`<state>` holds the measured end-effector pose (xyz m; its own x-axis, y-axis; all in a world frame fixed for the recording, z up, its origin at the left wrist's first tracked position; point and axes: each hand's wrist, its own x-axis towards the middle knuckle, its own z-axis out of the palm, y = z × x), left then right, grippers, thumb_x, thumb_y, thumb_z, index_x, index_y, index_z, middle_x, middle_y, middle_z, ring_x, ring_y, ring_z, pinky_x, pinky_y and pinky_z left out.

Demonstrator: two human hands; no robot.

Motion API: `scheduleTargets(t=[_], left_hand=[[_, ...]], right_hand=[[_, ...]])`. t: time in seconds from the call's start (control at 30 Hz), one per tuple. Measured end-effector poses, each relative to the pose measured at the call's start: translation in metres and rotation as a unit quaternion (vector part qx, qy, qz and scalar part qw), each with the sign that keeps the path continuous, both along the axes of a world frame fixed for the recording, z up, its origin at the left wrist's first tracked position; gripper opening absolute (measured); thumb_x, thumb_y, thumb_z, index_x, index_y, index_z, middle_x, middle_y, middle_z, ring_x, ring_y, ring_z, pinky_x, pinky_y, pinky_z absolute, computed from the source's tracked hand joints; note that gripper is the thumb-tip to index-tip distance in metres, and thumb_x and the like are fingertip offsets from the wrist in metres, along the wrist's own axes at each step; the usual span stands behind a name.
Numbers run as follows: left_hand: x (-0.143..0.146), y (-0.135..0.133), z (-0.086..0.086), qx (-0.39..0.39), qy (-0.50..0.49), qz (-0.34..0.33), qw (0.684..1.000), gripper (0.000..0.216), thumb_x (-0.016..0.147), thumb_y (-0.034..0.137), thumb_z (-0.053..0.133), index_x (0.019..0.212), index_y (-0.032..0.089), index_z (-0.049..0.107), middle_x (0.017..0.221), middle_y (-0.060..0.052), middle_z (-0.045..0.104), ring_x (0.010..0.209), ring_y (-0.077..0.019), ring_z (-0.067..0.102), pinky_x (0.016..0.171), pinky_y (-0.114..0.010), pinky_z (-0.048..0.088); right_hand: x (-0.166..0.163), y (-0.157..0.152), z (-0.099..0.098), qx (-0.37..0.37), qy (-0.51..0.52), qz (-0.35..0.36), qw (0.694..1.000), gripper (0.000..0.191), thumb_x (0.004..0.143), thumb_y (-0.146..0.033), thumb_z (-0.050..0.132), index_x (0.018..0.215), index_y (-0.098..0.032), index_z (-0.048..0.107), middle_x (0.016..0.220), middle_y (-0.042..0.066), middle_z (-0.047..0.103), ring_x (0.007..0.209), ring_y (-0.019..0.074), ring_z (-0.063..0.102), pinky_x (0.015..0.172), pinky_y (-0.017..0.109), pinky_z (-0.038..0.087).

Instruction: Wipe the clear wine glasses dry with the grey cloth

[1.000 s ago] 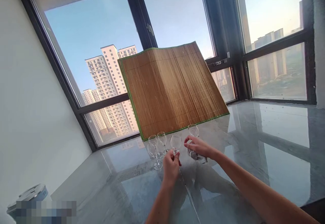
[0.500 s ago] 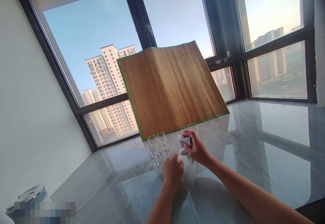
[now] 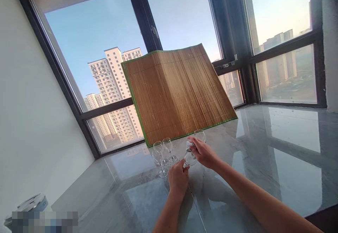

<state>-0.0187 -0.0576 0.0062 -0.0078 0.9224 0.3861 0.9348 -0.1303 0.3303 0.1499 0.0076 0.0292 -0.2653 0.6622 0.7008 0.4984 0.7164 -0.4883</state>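
Observation:
My left hand (image 3: 178, 176) is closed around the stem of a small clear wine glass (image 3: 189, 159), held tilted above the glossy table (image 3: 264, 155). My right hand (image 3: 202, 152) is closed on a pale cloth (image 3: 188, 145) pushed against the glass bowl. Three more wine glasses (image 3: 161, 152) stand just left of my hands. Another glass (image 3: 200, 134) stands behind my right hand.
A bamboo mat (image 3: 176, 92) leans upright against the dark-framed windows behind the glasses. A white wall runs along the left. A round metal lid-like object (image 3: 29, 204) sits at the lower left corner. The table stretches bare to the right.
My right hand lifted the cloth off the table and brought it onto the glass. My left hand tilted the glass from upright toward the right hand.

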Motion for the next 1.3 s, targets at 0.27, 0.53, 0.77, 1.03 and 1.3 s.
scheduleTargets(t=[0.27, 0.53, 0.77, 1.03, 1.3], left_hand=[[-0.002, 0.001, -0.002, 0.007, -0.018, 0.035, 0.999, 0.034, 0.091, 0.03, 0.055, 0.124, 0.027, 0.064, 0.099, -0.006, 0.074, 0.091, -0.0205, 0.067, 0.072, -0.027, 0.039], [0.0, -0.002, 0.003, -0.004, -0.019, 0.059, 0.998, 0.032, 0.091, 0.029, 0.055, 0.122, 0.026, 0.066, 0.098, -0.006, 0.074, 0.09, -0.0206, 0.067, 0.071, -0.027, 0.038], [-0.005, -0.003, -0.001, 0.023, -0.007, 0.031, 0.999, 0.035, 0.087, 0.02, 0.059, 0.121, 0.026, 0.067, 0.107, -0.006, 0.073, 0.095, -0.0206, 0.066, 0.076, -0.027, 0.04], [-0.003, -0.005, 0.0, 0.027, 0.025, 0.032, 0.999, 0.036, 0.087, 0.019, 0.059, 0.121, 0.027, 0.067, 0.101, -0.006, 0.073, 0.093, -0.0219, 0.067, 0.077, -0.028, 0.041], [0.001, -0.009, 0.0, 0.018, 0.07, 0.016, 0.997, 0.035, 0.087, 0.02, 0.059, 0.12, 0.029, 0.067, 0.099, -0.006, 0.073, 0.091, -0.0223, 0.066, 0.077, -0.028, 0.04]], right_hand=[[-0.003, -0.001, -0.003, -0.005, 0.015, 0.038, 0.999, 0.047, 0.087, -0.024, 0.052, 0.133, -0.022, 0.042, 0.123, 0.013, 0.059, 0.106, 0.0248, 0.058, 0.091, 0.04, 0.045], [-0.003, 0.007, -0.005, -0.043, 0.069, 0.041, 0.996, 0.042, 0.084, -0.014, 0.045, 0.125, -0.022, 0.046, 0.096, 0.006, 0.065, 0.084, 0.0186, 0.058, 0.08, 0.036, 0.044], [0.007, 0.0, 0.007, -0.187, 0.074, 0.155, 0.967, 0.036, 0.08, -0.018, 0.045, 0.116, -0.019, 0.05, 0.075, 0.0, 0.059, 0.067, 0.0154, 0.052, 0.065, 0.029, 0.041], [0.002, 0.007, 0.001, -0.211, 0.114, 0.112, 0.964, 0.035, 0.089, -0.04, 0.041, 0.109, -0.016, 0.056, 0.065, -0.002, 0.053, 0.058, 0.0141, 0.047, 0.055, 0.027, 0.035], [0.011, 0.016, -0.003, -0.336, 0.089, 0.109, 0.931, 0.039, 0.079, -0.024, 0.046, 0.116, -0.017, 0.056, 0.057, -0.007, 0.042, 0.048, 0.0106, 0.036, 0.047, 0.023, 0.026]])
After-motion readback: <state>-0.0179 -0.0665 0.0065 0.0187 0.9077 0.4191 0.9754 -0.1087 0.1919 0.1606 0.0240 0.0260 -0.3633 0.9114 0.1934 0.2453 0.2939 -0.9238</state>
